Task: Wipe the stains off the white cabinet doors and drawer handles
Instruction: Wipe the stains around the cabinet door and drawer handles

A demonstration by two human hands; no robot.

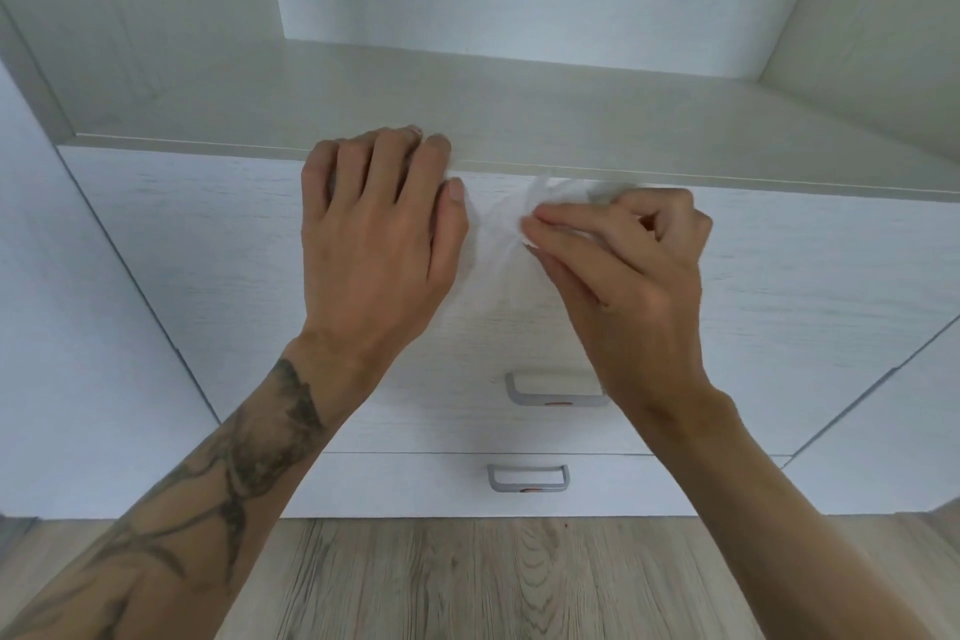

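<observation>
While both hands work near the top edge of the upper white wood-grain drawer front (pixel 779 286), a thin, crumpled white wipe (pixel 498 218) is stretched between them against that front. The left hand (pixel 374 244), at the end of a tattooed forearm (pixel 234 463), lies palm-down with its fingers (pixel 395 156) curled over the wipe's left end, the knuckles reaching up to the lip of the pale cabinet shelf (pixel 519 99); the thumb presses along the wipe's edge. The right hand (pixel 628 270) pinches the wipe's right part between thumb and forefinger, the other fingers folded loosely toward the palm, with a tuft of the wipe showing above them.

Below the hands, a grey, squared metal drawer handle (pixel 556 392) sits on the same front, partly covered by the right wrist, with a small reddish mark on its lower bar. A second grey handle (pixel 527 478) of the same shape is on the lower drawer front (pixel 415 483) and bears a similar reddish spot. No writing or labels can be read. Grey-brown wood-patterned flooring (pixel 467 582) runs beneath the cabinet.
</observation>
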